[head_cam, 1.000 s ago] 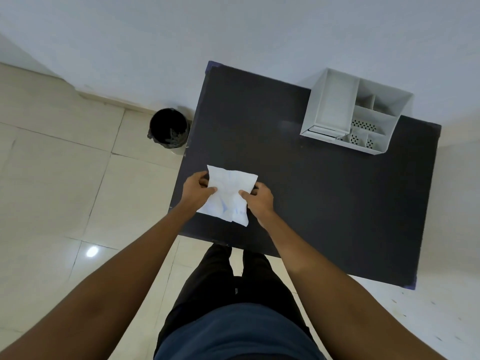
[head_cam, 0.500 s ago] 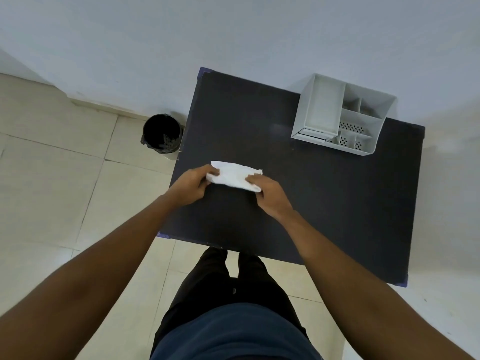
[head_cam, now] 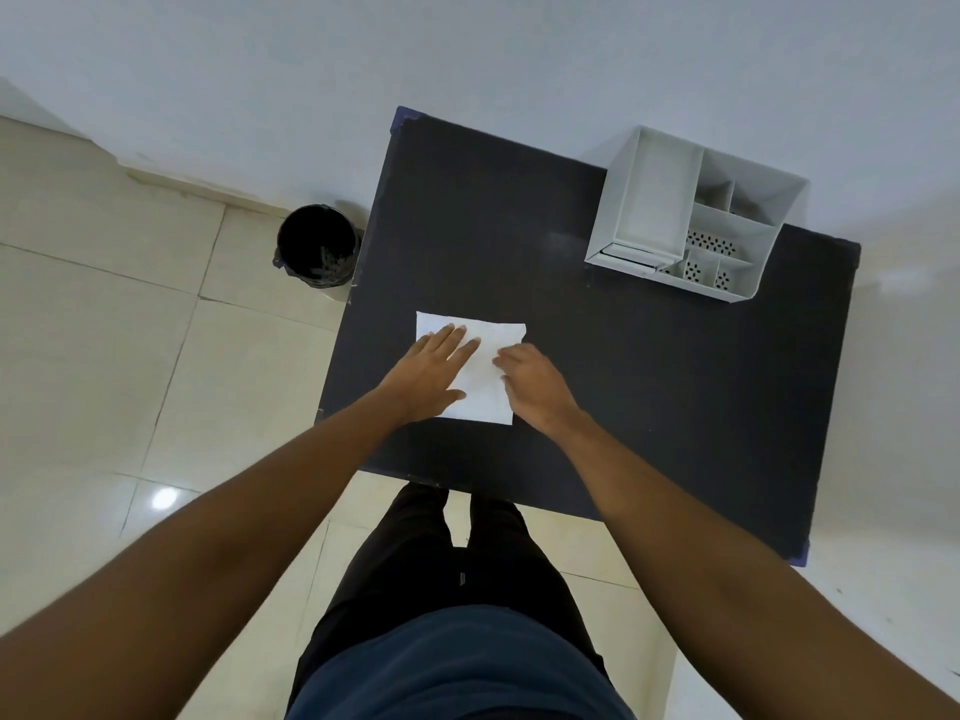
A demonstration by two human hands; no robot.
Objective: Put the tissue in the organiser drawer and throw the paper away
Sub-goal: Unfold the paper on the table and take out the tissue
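A white tissue (head_cam: 485, 376) lies flat on the dark table (head_cam: 649, 387), near its front left. My left hand (head_cam: 434, 368) rests palm down on the tissue's left half, fingers spread. My right hand (head_cam: 535, 384) touches the tissue's right edge with bent fingers. The white organiser (head_cam: 691, 213) stands at the table's far right, with a long tray section and several small compartments. Its drawer front (head_cam: 631, 254) faces me and looks shut. A black bin (head_cam: 317, 252) stands on the floor left of the table.
The wall runs directly behind the table and the organiser. Pale floor tiles (head_cam: 104, 356) lie to the left. My legs (head_cam: 457, 558) stand at the table's front edge.
The tissue was held up between both hands, then folded narrow, and now lies spread flat on the table under my hands.
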